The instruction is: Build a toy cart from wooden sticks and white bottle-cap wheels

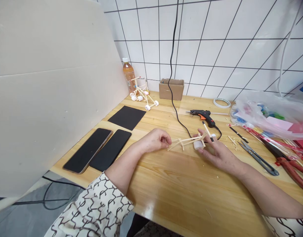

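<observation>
A small wooden-stick model [188, 141] with white wheels lies across the space between my two hands. My right hand [217, 153] grips its right end, thumb below and fingers behind, around a white wheel [197, 144]. A pale stick with black ends [207, 131] stands slanted at that end, by the fingers. My left hand [156, 140] is curled closed at the model's left end, its fingertips beside the thin sticks. What those fingers pinch, if anything, is hidden. Beyond the right hand lies a black glue gun [203, 115] with an orange trigger.
A similar wheeled stick model [142, 92] stands near a drink bottle [129, 74] and a cardboard box [171, 89]. Two phones [88, 149] [111, 148] and a black sheet [127, 117] lie left. Right are a tape roll [222, 103], thread snips [258, 158], red-handled pliers [293, 169] and plastic bags [262, 113].
</observation>
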`<state>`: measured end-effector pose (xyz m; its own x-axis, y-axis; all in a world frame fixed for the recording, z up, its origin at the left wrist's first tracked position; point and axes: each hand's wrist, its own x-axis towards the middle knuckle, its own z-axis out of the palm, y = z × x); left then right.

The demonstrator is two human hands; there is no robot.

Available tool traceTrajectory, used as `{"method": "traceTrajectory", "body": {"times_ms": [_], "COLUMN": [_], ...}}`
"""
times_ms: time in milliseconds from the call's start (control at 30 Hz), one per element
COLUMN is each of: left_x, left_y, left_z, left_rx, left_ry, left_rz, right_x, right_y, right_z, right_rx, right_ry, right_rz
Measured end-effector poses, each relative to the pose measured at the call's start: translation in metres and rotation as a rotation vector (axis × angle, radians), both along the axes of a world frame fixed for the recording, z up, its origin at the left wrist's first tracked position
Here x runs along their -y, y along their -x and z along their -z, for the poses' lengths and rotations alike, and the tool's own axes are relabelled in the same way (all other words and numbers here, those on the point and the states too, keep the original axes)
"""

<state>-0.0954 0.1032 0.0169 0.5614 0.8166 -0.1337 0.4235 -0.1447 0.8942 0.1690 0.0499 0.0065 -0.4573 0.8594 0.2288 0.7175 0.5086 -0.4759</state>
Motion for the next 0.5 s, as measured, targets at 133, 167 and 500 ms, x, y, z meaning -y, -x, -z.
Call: {"method": "traceTrajectory", "body": {"times_ms": [133,167,500], "left_x": [-0.0005,-0.0007,-0.0017], "left_y": [-0.0008,-0.0010,-0.0045], "left_z": [0.0047,0.0058,0.0088], "left_rx": [-0.016,-0.019,-0.015], "left_ry": [-0.035,-0.047,-0.099], "left_rz": [-0.004,-0.005,0.018], "right_x": [0.0002,0.0004,0.0012], "right_y": [-0.0007,-0.0007,0.0005], "right_z": [-0.0010,-0.0014,-0.0037], "right_rx": [-0.008,-0.009,0.027], "right_ry": [0.016,0.018,0.006], "right_rz": [-0.010,-0.008,0.022]}}
